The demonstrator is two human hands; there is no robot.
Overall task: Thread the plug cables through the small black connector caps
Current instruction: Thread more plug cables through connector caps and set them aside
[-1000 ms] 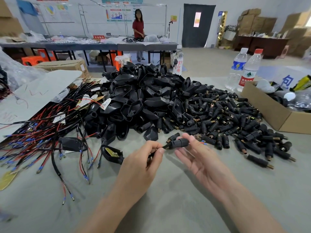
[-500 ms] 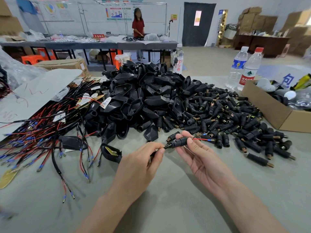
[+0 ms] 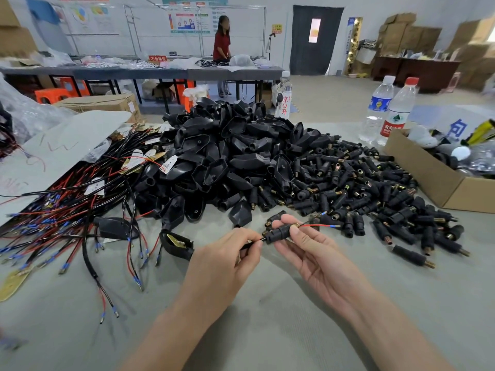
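My right hand (image 3: 316,261) pinches the cap (image 3: 278,232); my left hand (image 3: 225,263) pinches its cable (image 3: 247,245) at 9 o'clock. Table (image 3: 267,330) at 6 o'clock.

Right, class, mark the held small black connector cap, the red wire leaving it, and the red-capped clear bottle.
Small black connector cap (image 3: 278,233), head view, mid-body.
Thin red wire (image 3: 316,225), head view, stretch beyond cap.
Red-capped clear plastic bottle (image 3: 399,108), head view, wall above label.

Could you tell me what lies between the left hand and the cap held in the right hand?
In the head view, only a short stretch of cable runs from the left hand into the cap.
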